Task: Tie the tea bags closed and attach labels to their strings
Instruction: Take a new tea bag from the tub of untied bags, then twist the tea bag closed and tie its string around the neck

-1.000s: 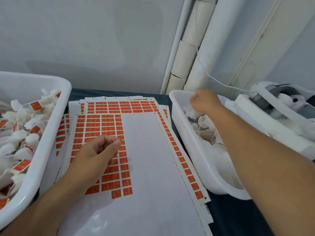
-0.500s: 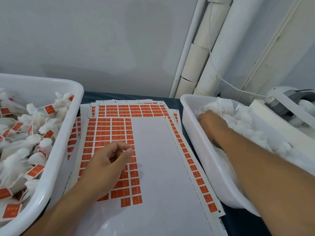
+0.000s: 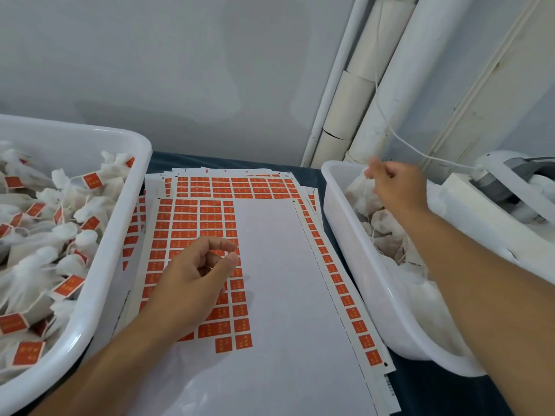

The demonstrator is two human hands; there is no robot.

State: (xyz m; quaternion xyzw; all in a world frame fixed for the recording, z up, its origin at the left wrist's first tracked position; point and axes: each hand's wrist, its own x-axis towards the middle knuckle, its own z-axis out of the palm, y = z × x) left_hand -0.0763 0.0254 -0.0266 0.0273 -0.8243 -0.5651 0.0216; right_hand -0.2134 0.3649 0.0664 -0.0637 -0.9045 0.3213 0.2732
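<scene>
Sheets of orange labels lie stacked in the middle of the table. My left hand hovers over the top sheet with fingers curled and thumb near the forefinger, holding nothing I can see. My right hand is raised over the far end of the right white tub and pinches the string of a tea bag hanging just under it. More unlabelled white tea bags fill that tub. The left white tub holds several tied tea bags with orange labels.
A white string runs from the pipes on the wall to a white and grey dispenser at the far right. White pipes stand against the wall behind the tubs. Dark blue table cover shows between the sheets and tubs.
My right hand has come up out of the right tub, lifting a tea bag by its string. My left hand stays over the label sheet.
</scene>
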